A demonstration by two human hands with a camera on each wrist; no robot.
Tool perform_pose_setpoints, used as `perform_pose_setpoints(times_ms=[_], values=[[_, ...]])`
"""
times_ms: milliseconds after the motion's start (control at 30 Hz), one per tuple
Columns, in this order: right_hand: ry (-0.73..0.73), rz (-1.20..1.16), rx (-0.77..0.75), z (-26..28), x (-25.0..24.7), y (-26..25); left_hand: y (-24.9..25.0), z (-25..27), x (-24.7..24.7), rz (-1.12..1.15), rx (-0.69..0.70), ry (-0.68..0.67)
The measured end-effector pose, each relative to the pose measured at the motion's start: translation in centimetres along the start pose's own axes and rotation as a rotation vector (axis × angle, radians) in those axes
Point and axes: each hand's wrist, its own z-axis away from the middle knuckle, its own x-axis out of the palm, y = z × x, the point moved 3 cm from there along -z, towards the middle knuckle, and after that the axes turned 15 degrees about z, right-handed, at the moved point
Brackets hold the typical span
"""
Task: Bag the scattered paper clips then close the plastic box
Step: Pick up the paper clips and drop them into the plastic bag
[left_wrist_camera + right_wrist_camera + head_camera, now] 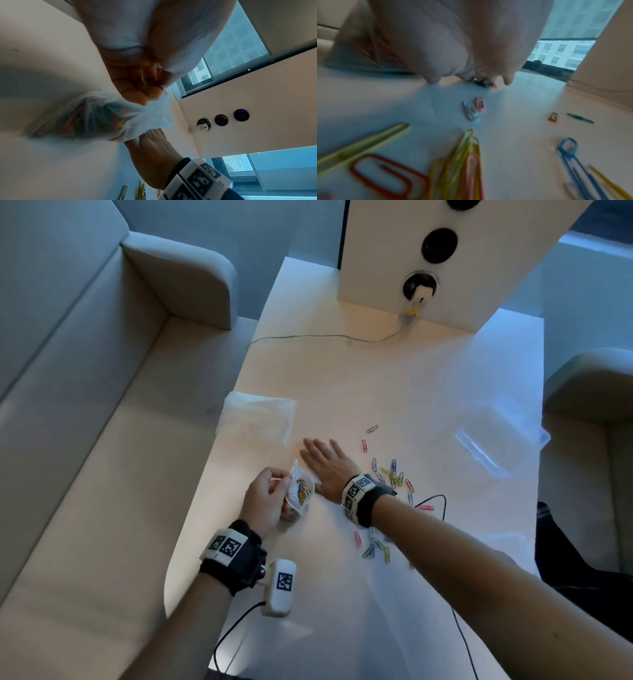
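Note:
My left hand [270, 494] pinches the mouth of a small clear bag [299, 491] that holds coloured paper clips; the left wrist view shows the bag [96, 116] hanging from my fingertips [142, 97]. My right hand [320, 458] lies flat on the table just right of the bag, fingers straight. In the right wrist view its fingertips [507, 81] press down by a few clips [485, 84]. Scattered clips [390, 474] lie to the right of my right wrist, with more [375, 546] under the forearm. The clear plastic box [503, 436] sits at the table's right edge, apparently open.
A stack of empty clear bags [257, 419] lies at the table's left edge, beyond my hands. A white cabinet [411, 251] with round black sockets stands at the back, its thin cable [308, 337] trailing left. Sofas flank the table [411, 378].

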Motion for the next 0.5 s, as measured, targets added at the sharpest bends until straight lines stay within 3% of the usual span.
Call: perform_pose_setpoints(times_ms=[133, 333, 500], values=[[0.008, -0.009, 0.146, -0.4, 0.9, 2.7, -0.2, -0.3, -0.5, 0.002, -0.001, 0.000], [-0.103, -0.131, 0.371, 0.4, 2.5, 7.5, -0.3, -0.4, -0.3, 0.013, -0.026, -0.029], [-0.153, -0.327, 0.467, 1.9, 2.9, 7.7, -0.4, -0.7, 0.1, 0.002, -0.016, -0.041]])
